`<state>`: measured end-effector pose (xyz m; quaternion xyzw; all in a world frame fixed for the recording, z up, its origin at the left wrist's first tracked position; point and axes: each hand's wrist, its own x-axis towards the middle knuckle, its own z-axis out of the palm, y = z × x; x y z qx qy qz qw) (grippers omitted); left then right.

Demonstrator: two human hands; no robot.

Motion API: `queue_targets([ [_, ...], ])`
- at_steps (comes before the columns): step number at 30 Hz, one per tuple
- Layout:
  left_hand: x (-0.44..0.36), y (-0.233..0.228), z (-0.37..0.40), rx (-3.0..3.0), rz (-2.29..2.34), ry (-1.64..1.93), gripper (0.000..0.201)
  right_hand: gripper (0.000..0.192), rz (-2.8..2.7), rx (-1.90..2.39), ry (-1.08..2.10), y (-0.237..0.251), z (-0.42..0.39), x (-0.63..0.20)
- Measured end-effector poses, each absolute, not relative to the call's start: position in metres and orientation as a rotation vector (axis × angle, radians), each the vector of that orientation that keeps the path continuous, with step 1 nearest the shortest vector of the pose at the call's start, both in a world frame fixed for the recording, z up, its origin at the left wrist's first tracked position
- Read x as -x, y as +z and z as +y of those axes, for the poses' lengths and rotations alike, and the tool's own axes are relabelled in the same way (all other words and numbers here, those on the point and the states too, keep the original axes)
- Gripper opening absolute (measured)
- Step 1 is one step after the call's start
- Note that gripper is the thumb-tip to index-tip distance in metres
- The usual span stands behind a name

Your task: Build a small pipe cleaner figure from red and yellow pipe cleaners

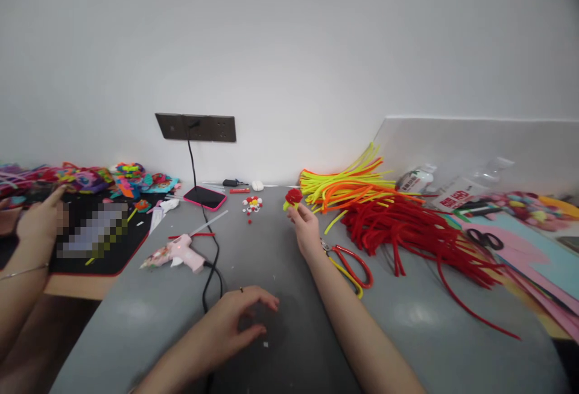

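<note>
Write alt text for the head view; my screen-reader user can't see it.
A person's right hand holds up a small red pipe-cleaner flower above a grey table, while the left hand rests flat, fingers spread. Nearby lie a pink glue gun, red-handled scissors and red pipe cleaners.
</note>
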<state>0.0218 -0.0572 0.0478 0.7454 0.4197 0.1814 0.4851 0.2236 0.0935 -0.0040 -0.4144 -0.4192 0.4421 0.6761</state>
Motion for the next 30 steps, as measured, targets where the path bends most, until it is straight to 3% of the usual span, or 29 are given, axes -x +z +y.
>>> queue_targets([
  [5,-0.016,0.045,-0.043,-2.129,1.229,0.614,0.040,0.033,-0.961,0.950,1.002,-0.007,0.093,-0.225],
  [11,-0.009,0.024,-0.062,-2.303,1.284,0.316,0.065,0.038,-0.986,0.971,1.013,-0.008,0.093,-0.224],
  [17,-0.021,0.005,-0.092,-2.328,1.209,0.358,0.050,0.037,-1.014,0.957,1.020,-0.009,0.091,-0.223],
  [22,-0.029,-0.014,-0.096,-2.334,1.156,0.532,0.021,0.040,-1.057,0.971,1.016,-0.011,0.089,-0.220],
  [30,-0.033,-0.006,-0.084,-2.404,1.182,0.442,0.020,0.039,-1.066,0.942,1.031,-0.013,0.079,-0.220],
])
